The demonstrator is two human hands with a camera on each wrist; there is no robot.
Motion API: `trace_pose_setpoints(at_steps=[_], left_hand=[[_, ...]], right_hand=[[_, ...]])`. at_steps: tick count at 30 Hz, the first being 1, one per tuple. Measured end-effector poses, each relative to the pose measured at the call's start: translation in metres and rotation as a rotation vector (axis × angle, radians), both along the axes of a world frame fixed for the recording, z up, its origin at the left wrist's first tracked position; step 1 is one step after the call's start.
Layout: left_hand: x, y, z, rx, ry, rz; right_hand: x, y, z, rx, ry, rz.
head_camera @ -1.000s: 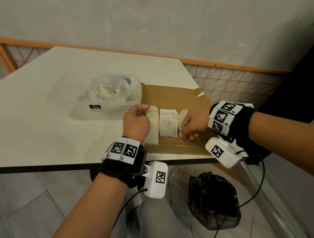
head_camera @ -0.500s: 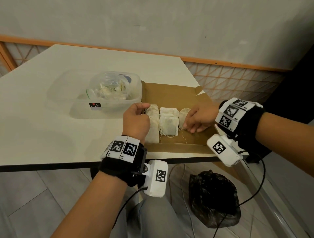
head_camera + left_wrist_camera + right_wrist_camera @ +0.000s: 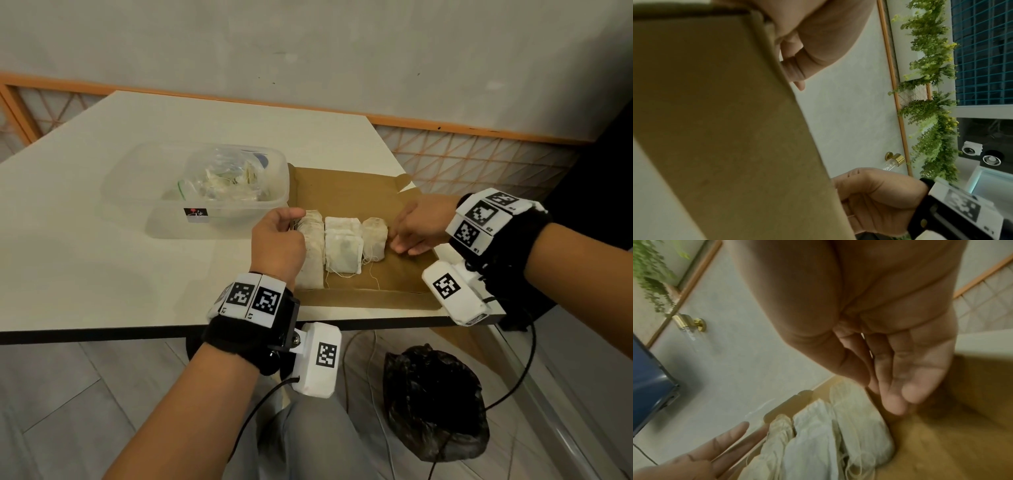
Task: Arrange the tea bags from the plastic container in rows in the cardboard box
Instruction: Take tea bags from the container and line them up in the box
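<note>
The brown cardboard box (image 3: 346, 192) lies open near the table's front right corner. Several white tea bags (image 3: 342, 246) lie side by side in rows at its left end, strings trailing toward me. My left hand (image 3: 277, 240) holds the box's left wall (image 3: 725, 129), thumb over its rim and fingers (image 3: 715, 447) along the outside. My right hand (image 3: 416, 228) rests inside the box with straight fingers (image 3: 900, 386) beside the rightmost tea bag (image 3: 863, 434). The clear plastic container (image 3: 164, 212), left of the box, holds more tea bags (image 3: 222, 181).
The white table (image 3: 102, 274) ends just in front of the box. A black plastic bag (image 3: 435, 401) and cables lie on the floor below that edge. The box's right half is bare cardboard.
My right hand has drawn back to the right off the rightmost tea bag and straightened its fingers. The left hand has stayed on the box's left wall.
</note>
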State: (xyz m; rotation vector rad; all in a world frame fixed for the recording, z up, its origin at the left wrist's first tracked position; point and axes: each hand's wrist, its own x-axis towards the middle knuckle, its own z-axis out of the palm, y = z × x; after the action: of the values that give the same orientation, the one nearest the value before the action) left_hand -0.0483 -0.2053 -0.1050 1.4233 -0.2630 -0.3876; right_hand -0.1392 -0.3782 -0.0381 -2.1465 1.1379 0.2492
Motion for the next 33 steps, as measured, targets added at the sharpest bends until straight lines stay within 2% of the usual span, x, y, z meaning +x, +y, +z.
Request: trace_pose_setpoints(at_steps=[4,8,12,16,20,23,28,30,33], left_hand=[[-0.003,0.009,0.010,0.024,-0.089,-0.009],[0.014,0.027,0.028,0.011,-0.221,0.035],[0.057,0.044,0.047,0.019,-0.234,0.142],[0.100,0.061,0.058,0.119,-0.259,0.270],[0.135,0.075,0.060,0.301,-0.289,0.337],[0.144,0.077,0.065,0.552,-0.321,0.236],[0.147,0.074,0.065,0.921,-0.328,-0.055],[0.150,0.072,0.062,0.994,-0.331,-0.122],[0.154,0.072,0.061,0.999,-0.334,-0.126]], right_hand=[[-0.002,0.002,0.026,-0.196,-0.083,0.111],[0.016,0.047,0.050,-0.289,-0.148,0.392],[0.051,0.099,0.044,-0.401,-0.199,0.659],[0.086,0.131,0.026,-0.570,-0.160,0.751],[0.099,0.142,0.018,-0.579,-0.125,0.774],[0.091,0.141,0.021,-0.544,-0.130,0.788],[0.075,0.143,0.025,-0.515,-0.144,0.836],[0.076,0.145,0.028,-0.487,-0.171,0.811],[0.089,0.148,0.032,-0.501,-0.255,0.712]])
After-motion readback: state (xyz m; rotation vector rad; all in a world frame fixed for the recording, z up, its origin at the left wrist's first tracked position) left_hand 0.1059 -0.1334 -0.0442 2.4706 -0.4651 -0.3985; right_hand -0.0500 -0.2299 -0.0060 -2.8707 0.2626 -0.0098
